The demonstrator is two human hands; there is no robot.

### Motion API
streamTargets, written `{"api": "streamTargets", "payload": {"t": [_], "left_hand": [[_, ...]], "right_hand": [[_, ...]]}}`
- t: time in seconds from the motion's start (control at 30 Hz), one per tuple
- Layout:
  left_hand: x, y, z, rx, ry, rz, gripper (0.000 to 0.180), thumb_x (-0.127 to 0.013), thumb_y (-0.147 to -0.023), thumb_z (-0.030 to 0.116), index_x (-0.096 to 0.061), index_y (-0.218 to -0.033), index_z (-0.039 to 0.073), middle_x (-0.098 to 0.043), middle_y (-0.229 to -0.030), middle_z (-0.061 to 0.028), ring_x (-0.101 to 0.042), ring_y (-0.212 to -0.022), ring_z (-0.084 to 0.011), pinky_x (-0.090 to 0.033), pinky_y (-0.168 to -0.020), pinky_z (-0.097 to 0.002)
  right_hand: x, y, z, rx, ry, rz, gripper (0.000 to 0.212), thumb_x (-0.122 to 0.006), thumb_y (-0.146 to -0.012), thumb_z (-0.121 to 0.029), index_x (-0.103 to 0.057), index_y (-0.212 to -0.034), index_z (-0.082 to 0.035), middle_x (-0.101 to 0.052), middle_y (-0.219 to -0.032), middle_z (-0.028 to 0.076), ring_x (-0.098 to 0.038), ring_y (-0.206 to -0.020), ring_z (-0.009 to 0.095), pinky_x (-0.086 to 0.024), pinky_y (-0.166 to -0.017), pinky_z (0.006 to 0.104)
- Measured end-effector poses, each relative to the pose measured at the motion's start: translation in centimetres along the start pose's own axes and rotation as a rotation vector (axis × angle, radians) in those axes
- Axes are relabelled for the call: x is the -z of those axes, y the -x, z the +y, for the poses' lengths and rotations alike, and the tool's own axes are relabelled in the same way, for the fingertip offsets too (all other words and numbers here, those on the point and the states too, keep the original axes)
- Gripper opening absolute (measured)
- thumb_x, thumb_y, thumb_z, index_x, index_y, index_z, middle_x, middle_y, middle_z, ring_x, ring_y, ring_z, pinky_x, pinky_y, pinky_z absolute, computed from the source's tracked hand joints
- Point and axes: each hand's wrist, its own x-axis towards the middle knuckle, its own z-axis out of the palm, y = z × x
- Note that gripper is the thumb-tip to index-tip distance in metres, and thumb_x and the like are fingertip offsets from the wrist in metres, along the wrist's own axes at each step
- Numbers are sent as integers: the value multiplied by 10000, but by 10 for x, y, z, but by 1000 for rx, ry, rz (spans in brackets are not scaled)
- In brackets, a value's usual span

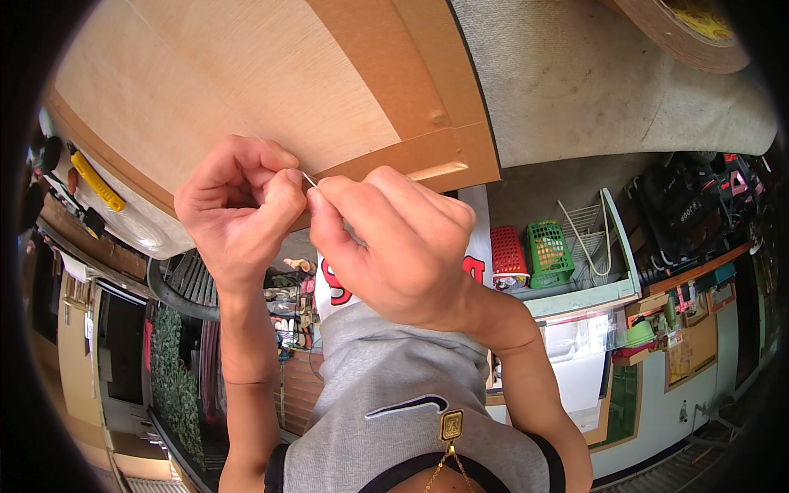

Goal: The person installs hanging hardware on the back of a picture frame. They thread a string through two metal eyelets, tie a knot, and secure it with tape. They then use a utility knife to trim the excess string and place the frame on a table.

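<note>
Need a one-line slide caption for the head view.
Bare left hand and right hand hold a thin whitish strand between them near a flat, brown-bordered, pale wooden panel.

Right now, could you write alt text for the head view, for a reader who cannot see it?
The left hand and right hand pinch a thin pale strand between them, at the near edge of a brown-bordered wooden panel. What looks like a yellow utility knife lies at far left; a red basket and a green basket stand at right.
</note>
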Motion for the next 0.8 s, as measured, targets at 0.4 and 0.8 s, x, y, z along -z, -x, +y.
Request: {"api": "streamTargets", "payload": {"t": [0.4,0.8], "left_hand": [[1,1,-1,-11,-10,-6,79,-606,-756,-90,-613,-796,-23,-611,-662,7,-499,-561,1,-358,-498,-142],[4,4,-2,15,96,-47,75,-646,-785,-92,-637,-831,-34,-610,-668,9,-495,-549,-4,-358,-491,-145]], "right_hand": [[0,1,0,18,36,5,178,-734,-655,27,-635,-792,-30,-475,-585,45,-504,-449,190,-393,-398,307],[0,-3,-6,-18,120,-69,107,-700,-754,-23,-621,-826,-36,-505,-633,56,-534,-479,216,-394,-412,328]]}}
